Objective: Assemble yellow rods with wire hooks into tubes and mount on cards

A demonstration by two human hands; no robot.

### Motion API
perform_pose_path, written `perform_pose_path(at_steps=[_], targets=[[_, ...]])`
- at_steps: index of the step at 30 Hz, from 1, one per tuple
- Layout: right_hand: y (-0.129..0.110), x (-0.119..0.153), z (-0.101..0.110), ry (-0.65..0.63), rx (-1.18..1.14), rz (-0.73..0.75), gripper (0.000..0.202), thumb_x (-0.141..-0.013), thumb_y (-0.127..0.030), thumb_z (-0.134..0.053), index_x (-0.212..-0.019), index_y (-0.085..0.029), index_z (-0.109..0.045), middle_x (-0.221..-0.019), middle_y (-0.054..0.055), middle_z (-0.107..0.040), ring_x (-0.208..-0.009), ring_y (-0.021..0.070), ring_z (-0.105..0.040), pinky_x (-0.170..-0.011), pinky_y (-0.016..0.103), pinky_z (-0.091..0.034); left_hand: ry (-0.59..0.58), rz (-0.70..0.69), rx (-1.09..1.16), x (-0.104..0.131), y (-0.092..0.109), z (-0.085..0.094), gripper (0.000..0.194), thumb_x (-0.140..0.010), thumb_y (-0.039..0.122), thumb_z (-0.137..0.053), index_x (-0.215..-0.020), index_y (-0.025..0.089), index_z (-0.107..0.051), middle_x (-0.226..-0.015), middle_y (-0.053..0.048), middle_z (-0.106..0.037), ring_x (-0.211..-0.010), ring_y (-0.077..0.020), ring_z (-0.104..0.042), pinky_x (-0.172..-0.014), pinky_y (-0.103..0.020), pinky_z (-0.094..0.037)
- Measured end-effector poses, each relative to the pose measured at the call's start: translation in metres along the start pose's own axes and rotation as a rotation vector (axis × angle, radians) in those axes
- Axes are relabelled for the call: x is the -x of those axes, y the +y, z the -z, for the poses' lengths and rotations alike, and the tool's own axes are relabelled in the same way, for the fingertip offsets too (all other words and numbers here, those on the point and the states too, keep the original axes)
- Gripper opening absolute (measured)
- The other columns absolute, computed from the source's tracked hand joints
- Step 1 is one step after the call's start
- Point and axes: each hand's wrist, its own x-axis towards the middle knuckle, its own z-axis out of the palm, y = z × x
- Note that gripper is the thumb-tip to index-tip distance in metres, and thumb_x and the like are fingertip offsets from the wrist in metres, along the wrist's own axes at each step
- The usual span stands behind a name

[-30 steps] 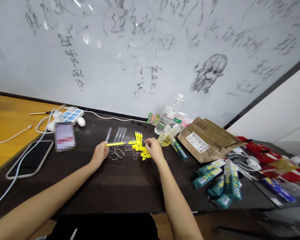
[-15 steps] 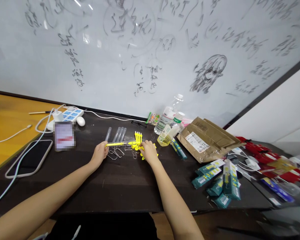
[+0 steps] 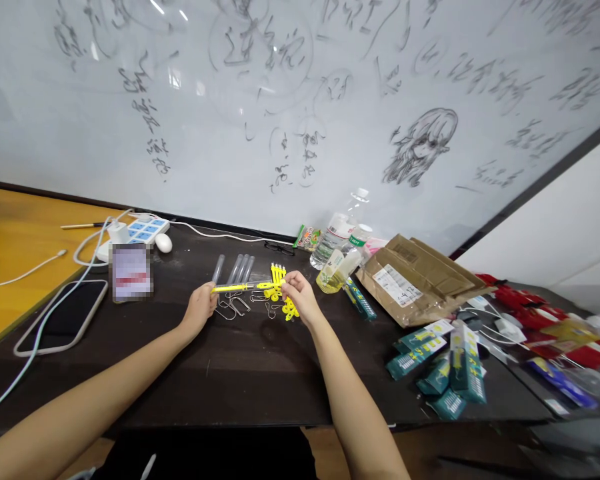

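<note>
Taking the middle of a slender rod of yellow plastic with a clear, silvery midsection [image 3: 245,287] as the hub of a dial, with twelve o'clock toward the large white marker board covered in black writing [image 3: 190,133], the rod lies level from nine to three, just above a dark brown wooden surface [image 3: 250,373]. At nine o'clock the left hand [image 3: 200,305] has its fingers closed around the rod's end. At three o'clock the right hand [image 3: 301,299] has thumb and forefinger nearly together at the opposite tip; whether they pinch it cannot be told. Between two and three, just beside those fingertips, stands out a row of thin yellow plastic stems with pale tips [image 3: 279,270], while small looped yellow plastic pieces [image 3: 290,309] are heaped near four, below the right hand. Clear tubes [image 3: 241,269] lie side by side at twelve, with a single clear tube [image 3: 219,268] at ten. Bent silvery wire hooks [image 3: 236,307] are scattered from seven to five. Farther out, a clear plastic water bottle [image 3: 324,250] is at two, a bottle of yellowish drink [image 3: 330,280] and a brown cardboard parcel [image 3: 425,267] at three, and printed teal cartons [image 3: 466,367] between three and four.
</note>
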Motion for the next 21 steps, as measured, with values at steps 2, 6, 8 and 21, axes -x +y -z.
perform_pose_path(at_steps=[2,6,8,21], targets=[[-0.0005,0.0008,-0.0004,-0.012,0.003,0.004,0.02,-0.071,-0.032,-0.066,-0.079,-0.021,-0.051,-0.063,-0.006,-0.048,-0.051,0.0081,-0.045,-0.052,0.022,-0.038,0.001,0.006,-0.002,-0.0002,-0.0002,0.0002,0.028,-0.079,0.033,-0.038,-0.056,0.022,-0.027,-0.042,0.009,-0.022,-0.034,-0.0052,-0.017,-0.032,-0.016,-0.013],[-0.0023,0.0006,0.0002,-0.012,0.025,0.01,0.019,-0.071,-0.031,-0.066,-0.077,-0.021,-0.051,-0.061,-0.006,-0.047,-0.05,0.0078,-0.044,-0.049,0.021,-0.036,-0.004,-0.006,-0.004,-0.0011,-0.0011,0.0006,0.029,-0.079,0.033,-0.038,-0.056,0.022,-0.027,-0.043,0.009,-0.022,-0.034,-0.005,-0.018,-0.032,-0.016,-0.014],[-0.0029,0.0004,0.0005,-0.009,0.034,0.013,0.018,-0.071,-0.03,-0.065,-0.077,-0.021,-0.051,-0.061,-0.006,-0.047,-0.05,0.0077,-0.044,-0.049,0.021,-0.036,-0.001,-0.011,-0.005,-0.0011,-0.0011,0.0006,0.029,-0.08,0.034,-0.038,-0.056,0.022,-0.027,-0.043,0.009,-0.023,-0.034,-0.005,-0.018,-0.032,-0.016,-0.014],[-0.0033,-0.0004,0.0004,0.01,0.085,0.003,0.015,-0.072,-0.029,-0.059,-0.078,-0.021,-0.048,-0.063,-0.006,-0.047,-0.051,0.0093,-0.043,-0.05,0.022,-0.036,-0.005,-0.013,0.015,-0.0016,-0.0028,0.0008,0.028,-0.079,0.032,-0.039,-0.055,0.022,-0.027,-0.043,0.009,-0.023,-0.034,-0.0051,-0.019,-0.032,-0.017,-0.014]])
